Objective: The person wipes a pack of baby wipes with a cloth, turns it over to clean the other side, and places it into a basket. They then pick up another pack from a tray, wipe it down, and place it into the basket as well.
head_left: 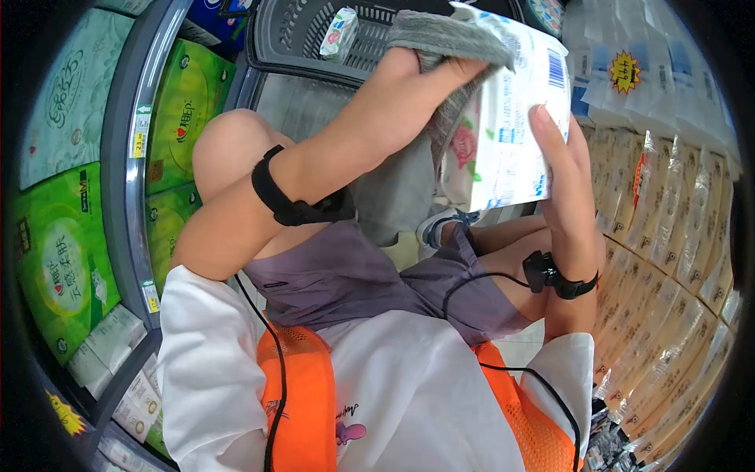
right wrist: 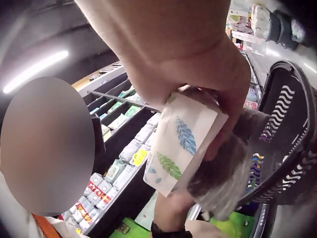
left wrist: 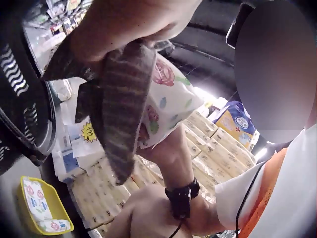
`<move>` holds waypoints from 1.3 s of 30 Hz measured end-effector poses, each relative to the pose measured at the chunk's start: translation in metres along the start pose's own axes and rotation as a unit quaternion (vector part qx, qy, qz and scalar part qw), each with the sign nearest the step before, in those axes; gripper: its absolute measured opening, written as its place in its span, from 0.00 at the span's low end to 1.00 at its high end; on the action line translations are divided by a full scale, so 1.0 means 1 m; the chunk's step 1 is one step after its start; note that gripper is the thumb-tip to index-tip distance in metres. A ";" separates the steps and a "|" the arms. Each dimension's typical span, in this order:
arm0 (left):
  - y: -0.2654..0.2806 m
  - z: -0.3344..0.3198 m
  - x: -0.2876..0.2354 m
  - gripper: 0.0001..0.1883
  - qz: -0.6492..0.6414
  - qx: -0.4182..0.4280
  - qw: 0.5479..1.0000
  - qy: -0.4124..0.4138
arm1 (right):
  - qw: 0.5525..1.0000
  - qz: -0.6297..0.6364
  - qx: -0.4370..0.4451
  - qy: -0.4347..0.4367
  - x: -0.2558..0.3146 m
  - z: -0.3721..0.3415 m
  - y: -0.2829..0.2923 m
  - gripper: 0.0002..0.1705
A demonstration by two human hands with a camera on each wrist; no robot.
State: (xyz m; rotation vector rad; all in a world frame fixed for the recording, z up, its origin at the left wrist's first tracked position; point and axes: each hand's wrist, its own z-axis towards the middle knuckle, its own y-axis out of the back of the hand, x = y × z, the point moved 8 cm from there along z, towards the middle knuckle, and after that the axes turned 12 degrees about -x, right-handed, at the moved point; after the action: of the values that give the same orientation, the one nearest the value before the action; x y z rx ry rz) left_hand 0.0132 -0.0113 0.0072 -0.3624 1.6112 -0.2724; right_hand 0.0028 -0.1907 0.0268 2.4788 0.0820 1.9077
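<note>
My right hand (head_left: 565, 161) grips a white tissue pack (head_left: 515, 130) by its side, thumb across the face that carries blue print and a barcode. A pink rose and green leaves decorate another face. In my left hand (head_left: 421, 86) is a grey striped cloth (head_left: 448, 35), bunched against the pack's upper left edge with its loose end hanging down. From the left wrist the cloth (left wrist: 126, 94) covers part of the rose-printed side. Blue and green leaves show on the pack's end (right wrist: 183, 141) in the right wrist view. The left fingertips are partly hidden by cloth.
A black shopping basket (head_left: 303, 59) stands ahead with a small tissue pack (head_left: 340, 35) inside. Shelves with green tissue packs (head_left: 59, 259) line the left. Stacked tan packs (head_left: 661, 212) rise on the right. A yellow bin (left wrist: 64, 223) holds more white packs.
</note>
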 end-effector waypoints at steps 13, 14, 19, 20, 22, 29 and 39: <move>-0.025 -0.014 -0.024 0.22 0.094 0.102 0.971 -0.197 | 0.991 0.118 -0.066 0.000 0.000 0.016 0.028 0.29; -0.024 -0.011 -0.019 0.20 0.057 0.101 0.983 -0.140 | 0.995 0.068 -0.072 0.030 0.004 0.014 0.028 0.29; -0.015 -0.001 -0.014 0.17 -0.021 0.055 0.997 -0.045 | 0.955 -0.173 -0.046 0.234 0.032 -0.009 -0.002 0.26; -0.012 0.001 -0.014 0.17 -0.032 0.046 0.998 -0.028 | 0.933 -0.219 -0.040 0.282 0.036 -0.014 -0.010 0.26; -0.009 0.004 -0.009 0.17 -0.011 0.049 0.998 -0.025 | 0.968 -0.142 -0.025 0.205 0.025 -0.009 -0.012 0.27; -0.021 -0.001 -0.015 0.29 0.043 0.091 0.992 -0.078 | 0.997 -0.023 -0.059 0.054 -0.001 0.012 0.021 0.29; -0.014 -0.036 0.031 0.25 0.102 0.193 0.976 -0.008 | 0.994 0.052 -0.085 0.046 0.020 0.065 0.017 0.27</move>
State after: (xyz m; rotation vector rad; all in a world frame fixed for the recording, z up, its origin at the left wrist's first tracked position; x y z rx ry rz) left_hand -0.0233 -0.0383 -0.0134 0.0983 1.5252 -0.4139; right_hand 0.0716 -0.2048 0.0303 2.3276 -0.2040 1.9754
